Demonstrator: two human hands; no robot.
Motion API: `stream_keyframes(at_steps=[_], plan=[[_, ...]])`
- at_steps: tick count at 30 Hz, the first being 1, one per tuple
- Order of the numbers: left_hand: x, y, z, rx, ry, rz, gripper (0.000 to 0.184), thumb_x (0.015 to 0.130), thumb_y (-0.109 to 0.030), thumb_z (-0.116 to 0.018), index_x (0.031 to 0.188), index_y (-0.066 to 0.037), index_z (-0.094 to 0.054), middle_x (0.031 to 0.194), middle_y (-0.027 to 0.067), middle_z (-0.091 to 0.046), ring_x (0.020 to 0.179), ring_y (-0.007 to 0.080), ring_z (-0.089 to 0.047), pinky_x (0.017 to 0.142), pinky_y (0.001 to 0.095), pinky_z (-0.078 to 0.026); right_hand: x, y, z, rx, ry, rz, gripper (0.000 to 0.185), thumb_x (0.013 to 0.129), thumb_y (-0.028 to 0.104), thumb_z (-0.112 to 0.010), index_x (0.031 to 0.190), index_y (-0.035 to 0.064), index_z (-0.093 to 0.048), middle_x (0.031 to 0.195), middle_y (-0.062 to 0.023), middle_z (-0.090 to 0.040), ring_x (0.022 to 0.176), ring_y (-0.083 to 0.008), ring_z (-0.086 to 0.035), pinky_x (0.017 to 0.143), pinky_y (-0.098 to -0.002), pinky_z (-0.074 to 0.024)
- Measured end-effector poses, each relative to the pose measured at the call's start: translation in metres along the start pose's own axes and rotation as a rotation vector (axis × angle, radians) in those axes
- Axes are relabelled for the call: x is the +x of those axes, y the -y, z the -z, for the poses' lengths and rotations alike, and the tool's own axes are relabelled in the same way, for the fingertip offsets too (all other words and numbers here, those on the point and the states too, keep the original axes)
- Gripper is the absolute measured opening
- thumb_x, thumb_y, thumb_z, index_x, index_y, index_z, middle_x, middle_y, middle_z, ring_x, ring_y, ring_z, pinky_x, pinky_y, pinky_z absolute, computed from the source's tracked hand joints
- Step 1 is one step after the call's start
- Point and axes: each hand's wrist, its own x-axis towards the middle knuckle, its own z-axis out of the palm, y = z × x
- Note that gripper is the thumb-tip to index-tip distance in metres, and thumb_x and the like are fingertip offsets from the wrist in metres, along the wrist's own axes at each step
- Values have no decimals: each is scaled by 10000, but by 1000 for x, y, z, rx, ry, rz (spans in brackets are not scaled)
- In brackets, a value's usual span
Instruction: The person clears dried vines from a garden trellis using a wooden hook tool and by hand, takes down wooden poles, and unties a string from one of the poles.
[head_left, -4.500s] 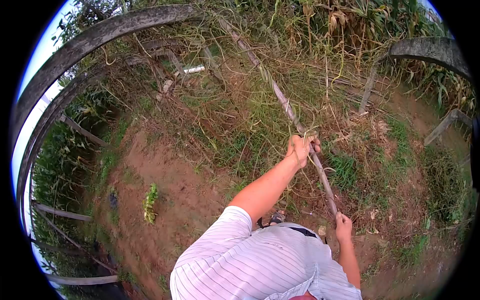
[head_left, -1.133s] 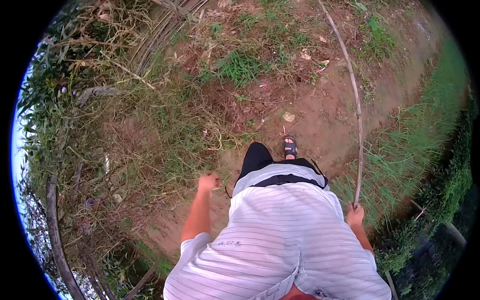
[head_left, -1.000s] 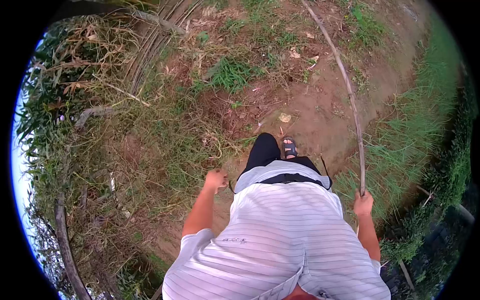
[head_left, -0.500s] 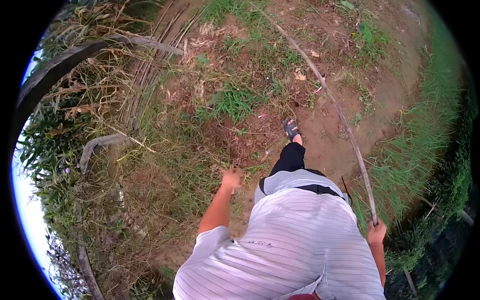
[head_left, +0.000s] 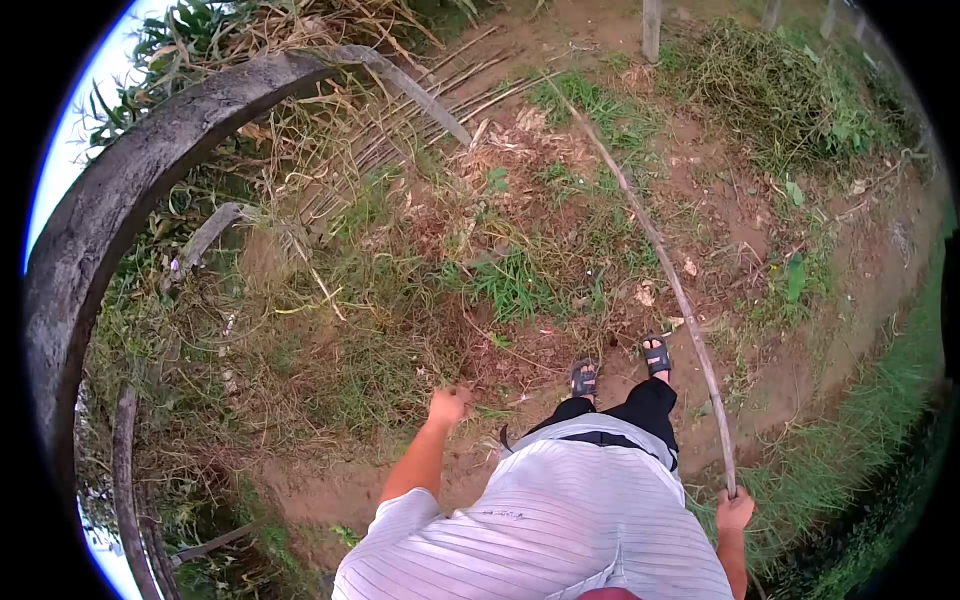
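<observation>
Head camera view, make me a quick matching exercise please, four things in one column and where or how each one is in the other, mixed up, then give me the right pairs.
Column one:
1. Pole
2. Left hand
3. Shirt
4. Sandals

Column two:
A. Pale, with thin stripes
B. Dark and open-toed
C. One end gripped in the right hand
D. Held out on the left, off the pole

Right pairs: 1-C, 2-D, 3-A, 4-B.
</observation>
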Motion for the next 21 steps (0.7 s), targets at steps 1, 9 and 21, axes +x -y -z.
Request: stream_keyframes(at_steps=[1, 9, 21], plan=[[-16, -6, -9, -34, -46, -5, 159, 858, -125, -628, 903, 25, -652, 746, 88, -638, 595, 162, -606, 525, 312, -501, 38, 7, -1, 9, 19, 74, 265, 756, 233, -695, 695, -9, -607, 652, -221, -590, 599, -393, -586, 604, -464, -469], [-107, 51, -114, -170, -167, 198, 283, 887, -222, -631, 998, 39, -638, 812, 141, -684, 665, 218, -673, 547, 344, -536, 302, 244, 74, 105, 101, 514, 277, 786, 243, -679, 692, 0, -586, 643, -180, -566, 581, -338, -533, 614, -430, -447], [-266, 150, -276, -850, -482, 422, 217, 894, -131, -596, 996, 60, -611, 831, 154, -668, 616, 231, -649, 530, 366, -568, 284, 848, 232, 348, -730, 1298, 618, 847, 370, -702, 1395, 185, -487, 1409, -121, -451, 1306, -317, -406, 1100, -494, -315]])
